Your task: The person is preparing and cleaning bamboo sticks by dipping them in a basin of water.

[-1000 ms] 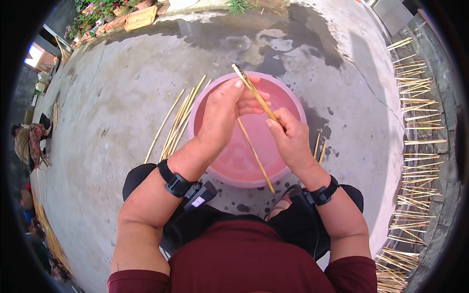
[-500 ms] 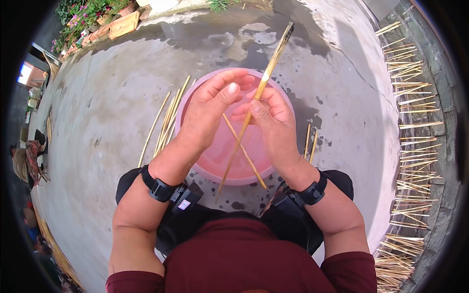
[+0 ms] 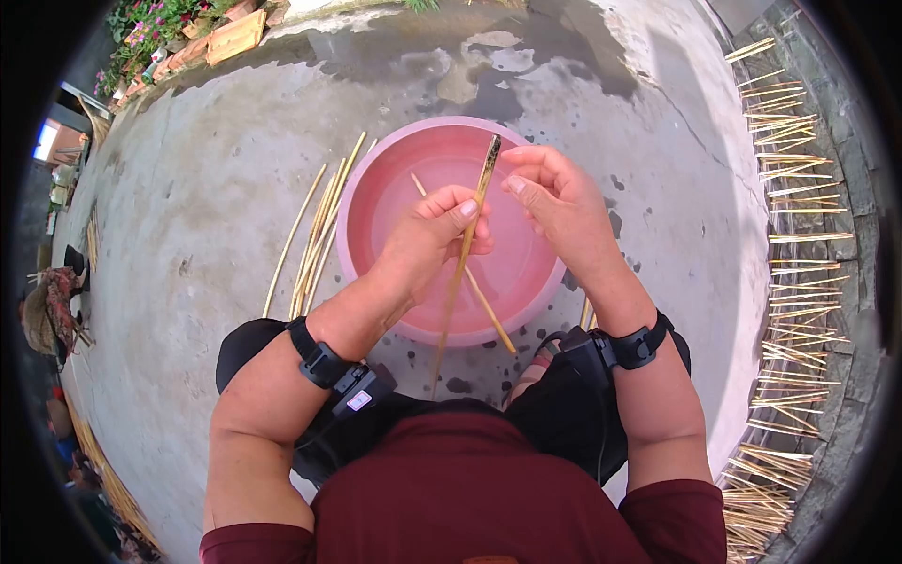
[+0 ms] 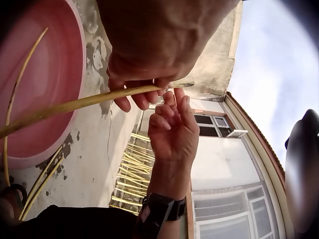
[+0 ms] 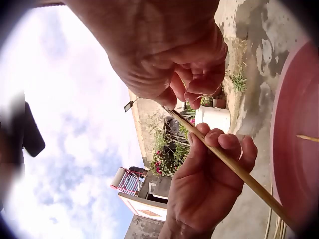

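My left hand [image 3: 437,230] pinches a long yellowish stick [image 3: 488,171] between thumb and fingers, a little below its blackened upper end. The stick slants up over the pink basin [image 3: 376,183], its thin lower end pointing back to my knees. To the right, my right hand [image 3: 568,202] is raised with loosely bent fingers near the dark tip. In the right wrist view its thumb overlaps the end of the stick [image 5: 239,172], while the left hand [image 5: 204,191] supports the stick from below. A second thin stick [image 3: 490,310] leans across the basin's near rim.
Several loose sticks [image 3: 324,230] lie on the concrete left of the basin. Many small bundles of sticks [image 3: 794,240] line the right edge of the yard. Flower pots [image 3: 240,9] and a wooden board [image 3: 236,38] stand at the back left. Wet patches mark the ground.
The right hand first held the stick and swung it more upright; it has since let go and moved right. The left hand, free half a second ago, now grips the stick, whose tip has come lower.
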`<state>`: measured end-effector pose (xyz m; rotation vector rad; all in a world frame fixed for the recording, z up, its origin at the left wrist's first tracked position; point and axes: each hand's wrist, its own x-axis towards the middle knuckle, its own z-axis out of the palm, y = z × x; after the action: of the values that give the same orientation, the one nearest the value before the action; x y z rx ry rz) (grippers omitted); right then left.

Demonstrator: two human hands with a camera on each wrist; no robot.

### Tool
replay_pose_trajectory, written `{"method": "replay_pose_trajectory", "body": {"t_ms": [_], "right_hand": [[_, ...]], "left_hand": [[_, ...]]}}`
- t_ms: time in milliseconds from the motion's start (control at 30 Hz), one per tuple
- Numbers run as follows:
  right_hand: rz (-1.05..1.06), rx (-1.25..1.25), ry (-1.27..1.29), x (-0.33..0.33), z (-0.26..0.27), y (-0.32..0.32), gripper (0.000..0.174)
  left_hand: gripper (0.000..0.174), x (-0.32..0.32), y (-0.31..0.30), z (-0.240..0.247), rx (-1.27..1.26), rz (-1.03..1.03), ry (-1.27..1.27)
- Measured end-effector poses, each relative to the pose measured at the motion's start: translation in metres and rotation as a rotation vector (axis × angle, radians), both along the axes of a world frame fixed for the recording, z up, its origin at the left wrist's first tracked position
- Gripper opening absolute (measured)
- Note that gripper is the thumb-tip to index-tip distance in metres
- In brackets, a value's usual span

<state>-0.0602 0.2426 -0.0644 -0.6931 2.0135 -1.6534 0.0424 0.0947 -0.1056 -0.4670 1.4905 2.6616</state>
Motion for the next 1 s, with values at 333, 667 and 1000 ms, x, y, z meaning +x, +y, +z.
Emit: {"method": "replay_pose_trajectory", "body": {"t_ms": [333, 667, 1000], "right_hand": [[0.118, -0.127, -0.254, 0.009, -0.007, -0.002, 0.017], [0.15, -0.187, -0.269, 0.008, -0.01, -0.001, 0.015], [0.121, -0.181, -0.31, 0.009, -0.009, 0.001, 0.014]], "left_hand": [[0.011, 0.005, 0.014, -0.001, 0.071, -0.038, -0.019], [0.012, 0.004, 0.014, -0.001, 0.006, -0.078, 0.009], [0.012, 0.006, 0.012, -0.001, 0.028, -0.112, 0.049]]}}
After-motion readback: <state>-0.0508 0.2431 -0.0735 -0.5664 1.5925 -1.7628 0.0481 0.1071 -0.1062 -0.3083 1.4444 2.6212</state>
